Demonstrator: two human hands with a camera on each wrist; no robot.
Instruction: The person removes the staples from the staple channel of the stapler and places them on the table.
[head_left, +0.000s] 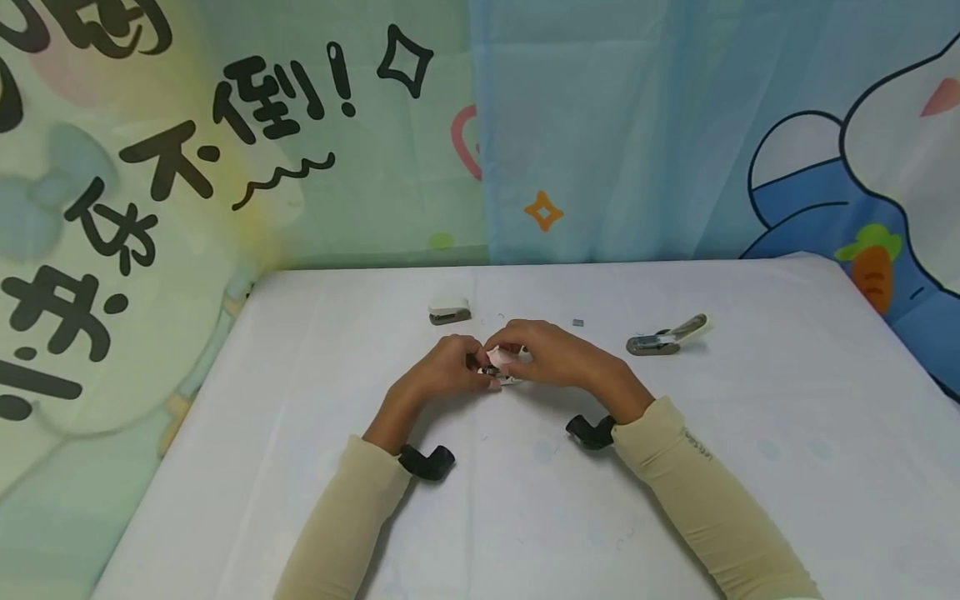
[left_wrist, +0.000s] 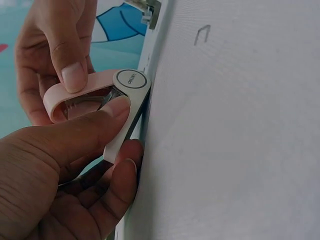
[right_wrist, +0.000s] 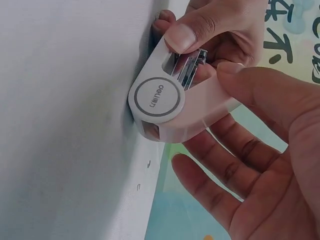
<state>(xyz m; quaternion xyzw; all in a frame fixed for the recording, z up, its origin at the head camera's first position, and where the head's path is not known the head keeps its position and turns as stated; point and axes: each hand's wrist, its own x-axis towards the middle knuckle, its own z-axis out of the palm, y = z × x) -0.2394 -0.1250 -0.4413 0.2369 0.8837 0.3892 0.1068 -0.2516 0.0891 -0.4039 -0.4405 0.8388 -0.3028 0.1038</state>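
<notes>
At the middle of the white table (head_left: 525,517), both hands meet around a small pink stapler (head_left: 497,358). My left hand (head_left: 448,364) grips it, with the thumb (left_wrist: 107,117) along its side and fingers curled beneath. My right hand (head_left: 551,350) pinches it from the other side. In the left wrist view its thumb (left_wrist: 72,72) presses the stapler's (left_wrist: 131,80) pink top. The right wrist view shows the stapler's (right_wrist: 160,100) round white logo and its metal magazine, the left thumb (right_wrist: 181,36) on the front, and the right thumb (right_wrist: 255,87) on the body.
A white stapler (head_left: 448,310) lies just beyond the hands. A green-grey stapler (head_left: 667,337) lies open to the right, and a small strip of staples (head_left: 577,322) lies between them. Loose staples (left_wrist: 202,34) dot the cloth. Printed curtains hang behind the table.
</notes>
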